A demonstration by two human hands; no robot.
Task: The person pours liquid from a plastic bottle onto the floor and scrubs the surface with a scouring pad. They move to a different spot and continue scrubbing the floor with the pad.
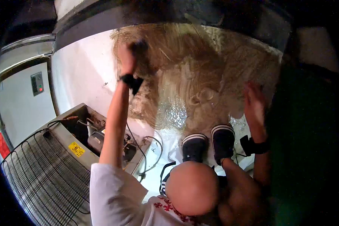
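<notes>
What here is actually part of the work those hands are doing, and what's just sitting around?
In hand:
- left hand, against a blurred dark object; the grip is unclear
- right hand, open over the surface
- wet brown-smeared surface

Lying about:
- wire condenser grille on an opened appliance
- loose wires
- wall panel with a red light

We see a yellow sticker (76, 149) on the metal frame of the appliance (69, 141), but its print is too small for us to read.
</notes>
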